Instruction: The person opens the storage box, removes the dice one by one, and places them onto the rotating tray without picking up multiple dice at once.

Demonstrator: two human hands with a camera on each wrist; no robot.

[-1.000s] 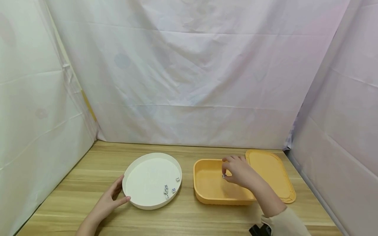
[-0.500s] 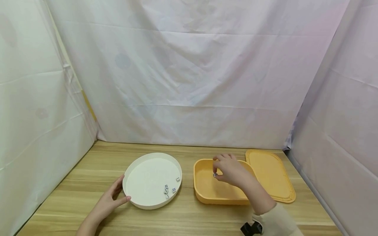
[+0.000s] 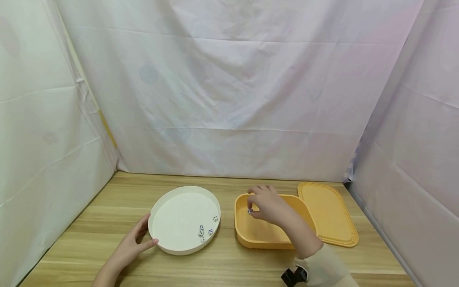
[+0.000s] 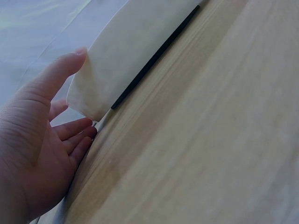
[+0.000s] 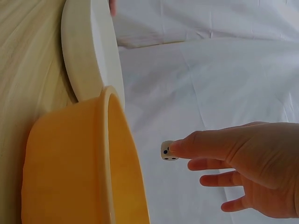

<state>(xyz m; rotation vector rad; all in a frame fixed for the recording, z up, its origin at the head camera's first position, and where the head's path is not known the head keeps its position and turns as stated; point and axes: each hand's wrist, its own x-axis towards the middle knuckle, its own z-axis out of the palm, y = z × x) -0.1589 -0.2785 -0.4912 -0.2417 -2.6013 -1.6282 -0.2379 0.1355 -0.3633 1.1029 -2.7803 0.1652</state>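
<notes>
My right hand (image 3: 270, 206) pinches a small white die (image 5: 168, 150) with dark pips between thumb and fingertips. The die hangs above the left part of an orange rectangular box (image 3: 247, 241). In the right wrist view the box (image 5: 70, 163) is below and left of the die, apart from it. My left hand (image 3: 130, 243) rests against the left side of a round white tray (image 3: 172, 215). Seen from the left wrist, the thumb touches the tray's rim (image 4: 107, 60), and the relaxed fingers lie by its lower edge. Several white dice (image 3: 201, 231) lie in the tray's right part.
An orange lid (image 3: 331, 215) lies right of the box, its left part covered by the box. The tray and box stand side by side on a wooden table (image 3: 201, 273) with a gap between them. Pale cloth (image 3: 229, 99) surrounds the table at back and sides.
My right hand has moved left over the box, carrying the die from its right part to its left part. My left hand and the dice in the tray stay where they were.
</notes>
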